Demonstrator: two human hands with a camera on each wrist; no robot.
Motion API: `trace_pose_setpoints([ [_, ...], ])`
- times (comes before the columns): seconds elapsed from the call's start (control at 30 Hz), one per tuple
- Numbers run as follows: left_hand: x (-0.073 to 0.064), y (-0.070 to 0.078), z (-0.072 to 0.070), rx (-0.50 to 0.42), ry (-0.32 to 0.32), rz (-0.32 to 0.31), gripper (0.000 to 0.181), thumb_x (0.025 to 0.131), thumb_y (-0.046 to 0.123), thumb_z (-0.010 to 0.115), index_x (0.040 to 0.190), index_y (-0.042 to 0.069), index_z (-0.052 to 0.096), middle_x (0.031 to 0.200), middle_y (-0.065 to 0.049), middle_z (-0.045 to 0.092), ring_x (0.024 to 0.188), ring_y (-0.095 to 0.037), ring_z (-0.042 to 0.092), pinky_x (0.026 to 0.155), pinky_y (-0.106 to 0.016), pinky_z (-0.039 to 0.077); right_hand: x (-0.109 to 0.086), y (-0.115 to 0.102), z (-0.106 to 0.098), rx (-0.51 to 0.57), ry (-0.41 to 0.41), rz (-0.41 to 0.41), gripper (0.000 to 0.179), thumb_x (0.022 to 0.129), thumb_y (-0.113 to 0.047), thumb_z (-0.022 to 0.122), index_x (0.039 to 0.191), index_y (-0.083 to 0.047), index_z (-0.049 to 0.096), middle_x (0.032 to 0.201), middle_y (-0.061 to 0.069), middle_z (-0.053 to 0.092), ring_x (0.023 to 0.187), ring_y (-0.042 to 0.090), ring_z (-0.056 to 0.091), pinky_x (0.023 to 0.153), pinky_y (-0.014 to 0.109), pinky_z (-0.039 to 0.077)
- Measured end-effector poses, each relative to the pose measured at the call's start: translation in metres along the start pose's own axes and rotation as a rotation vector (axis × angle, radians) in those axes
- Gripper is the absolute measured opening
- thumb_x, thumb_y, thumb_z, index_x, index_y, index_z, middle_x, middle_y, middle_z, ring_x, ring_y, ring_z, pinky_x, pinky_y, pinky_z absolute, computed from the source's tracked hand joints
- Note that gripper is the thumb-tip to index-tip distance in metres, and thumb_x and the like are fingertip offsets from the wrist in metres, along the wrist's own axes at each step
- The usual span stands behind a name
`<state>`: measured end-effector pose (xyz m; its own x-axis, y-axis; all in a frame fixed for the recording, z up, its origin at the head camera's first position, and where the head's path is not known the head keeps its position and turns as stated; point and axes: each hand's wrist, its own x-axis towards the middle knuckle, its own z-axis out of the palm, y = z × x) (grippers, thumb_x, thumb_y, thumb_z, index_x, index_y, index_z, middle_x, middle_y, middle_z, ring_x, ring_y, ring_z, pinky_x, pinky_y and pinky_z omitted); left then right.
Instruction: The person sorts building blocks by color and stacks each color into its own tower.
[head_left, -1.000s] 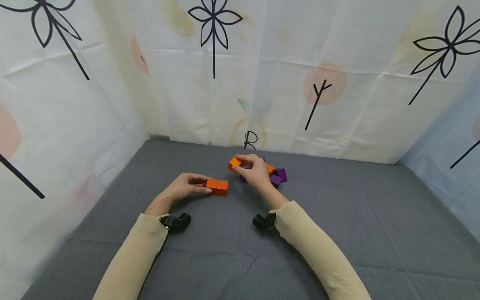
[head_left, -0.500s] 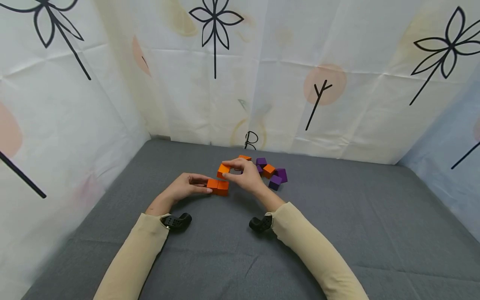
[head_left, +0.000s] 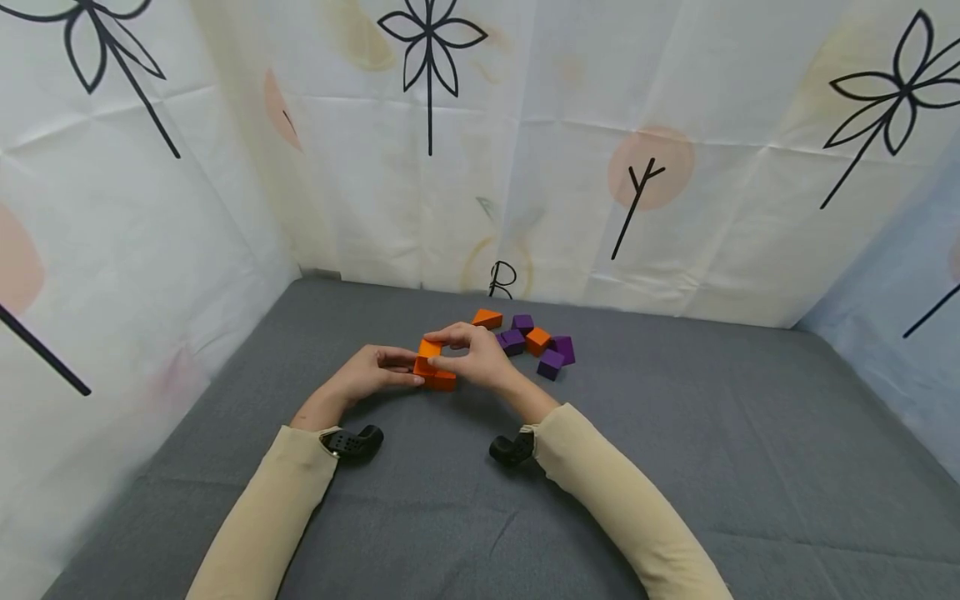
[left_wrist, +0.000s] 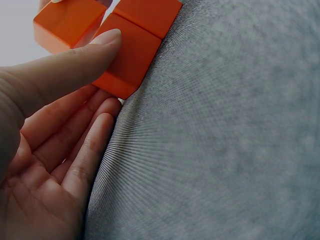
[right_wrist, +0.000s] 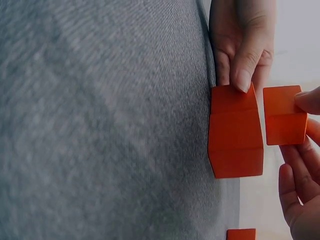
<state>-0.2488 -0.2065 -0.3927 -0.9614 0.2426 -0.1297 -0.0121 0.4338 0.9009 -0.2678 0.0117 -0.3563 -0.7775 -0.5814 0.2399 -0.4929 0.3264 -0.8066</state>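
a: markings?
b: one black line figure (head_left: 502, 280) low on the white printed fabric sheet (head_left: 570, 192); letter-like, cannot tell if it is writing.
a: edges, room?
b: grey woven cloth (head_left: 690, 450) meets the sheet at the back, runs wide to the right. purple cubes (head_left: 551, 364), a loose orange cube (head_left: 537, 341) and an orange wedge-like block (head_left: 487, 318) lie near that back edge.
a: hands?
b: left hand (head_left: 371, 372) low, thumb in front, pinching the left one of two smooth orange cubes (right_wrist: 235, 137) set side by side, touching. right hand (head_left: 476, 357) pinches a brighter orange block (right_wrist: 285, 117) just above them, narrow gap between.
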Motion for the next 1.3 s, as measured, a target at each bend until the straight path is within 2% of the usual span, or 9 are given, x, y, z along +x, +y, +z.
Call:
trace_pose_setpoints([
  [0.3, 0.0, 0.001, 0.0, 0.015, -0.01, 0.032, 0.057, 0.082, 0.027, 0.077, 0.13, 0.002, 0.059, 0.124, -0.016, 0.064, 0.112, -0.026, 0.062, 0.097, -0.044, 0.047, 0.002, 0.0, 0.005, -0.005, -0.021, 0.011, 0.035, 0.087, -0.012, 0.07, 0.122, -0.004, 0.066, 0.117, 0.013, 0.064, 0.111, 0.031, 0.056, 0.099, 0.044, 0.045],
  [0.53, -0.003, 0.004, -0.001, -0.019, -0.017, 0.031, 0.05, 0.085, 0.016, 0.073, 0.13, 0.0, 0.058, 0.128, -0.019, 0.061, 0.115, -0.029, 0.06, 0.099, -0.045, 0.046, 0.003, 0.001, 0.007, -0.02, -0.02, 0.006, 0.036, 0.088, -0.014, 0.07, 0.122, -0.006, 0.066, 0.118, 0.011, 0.065, 0.11, 0.028, 0.057, 0.098, 0.039, 0.046],
  [0.77, -0.001, 0.002, -0.001, -0.014, -0.02, 0.029, 0.05, 0.085, 0.018, 0.074, 0.129, 0.0, 0.059, 0.126, -0.018, 0.062, 0.115, -0.029, 0.061, 0.099, -0.045, 0.047, 0.003, 0.001, 0.007, -0.026, -0.026, 0.014, 0.037, 0.088, -0.015, 0.07, 0.123, -0.005, 0.066, 0.118, 0.012, 0.064, 0.111, 0.032, 0.056, 0.098, 0.04, 0.046],
  [0.97, 0.0, 0.001, -0.001, -0.018, -0.018, 0.028, 0.049, 0.085, 0.018, 0.074, 0.129, 0.0, 0.059, 0.125, -0.018, 0.063, 0.114, -0.028, 0.061, 0.099, -0.045, 0.046, 0.003, 0.0, 0.006, -0.029, -0.044, 0.024, 0.039, 0.088, -0.016, 0.07, 0.125, -0.004, 0.064, 0.122, 0.012, 0.064, 0.112, 0.029, 0.057, 0.098, 0.039, 0.046],
  [1.1, 0.0, 0.001, -0.001, -0.012, -0.012, 0.025, 0.049, 0.085, 0.018, 0.074, 0.128, 0.0, 0.06, 0.125, -0.018, 0.063, 0.112, -0.027, 0.062, 0.099, -0.045, 0.047, 0.002, 0.001, 0.003, 0.016, -0.041, 0.038, 0.043, 0.088, -0.018, 0.071, 0.128, -0.003, 0.061, 0.125, 0.013, 0.063, 0.114, 0.024, 0.057, 0.1, 0.039, 0.045],
  [1.3, 0.0, 0.002, 0.0, 0.001, 0.002, 0.0, 0.052, 0.084, 0.019, 0.075, 0.13, 0.001, 0.059, 0.126, -0.018, 0.062, 0.113, -0.028, 0.061, 0.1, -0.046, 0.045, -0.004, 0.006, -0.007, 0.077, 0.02, 0.05, 0.042, 0.087, -0.018, 0.071, 0.126, -0.004, 0.061, 0.124, 0.018, 0.062, 0.114, 0.026, 0.058, 0.101, 0.042, 0.044],
])
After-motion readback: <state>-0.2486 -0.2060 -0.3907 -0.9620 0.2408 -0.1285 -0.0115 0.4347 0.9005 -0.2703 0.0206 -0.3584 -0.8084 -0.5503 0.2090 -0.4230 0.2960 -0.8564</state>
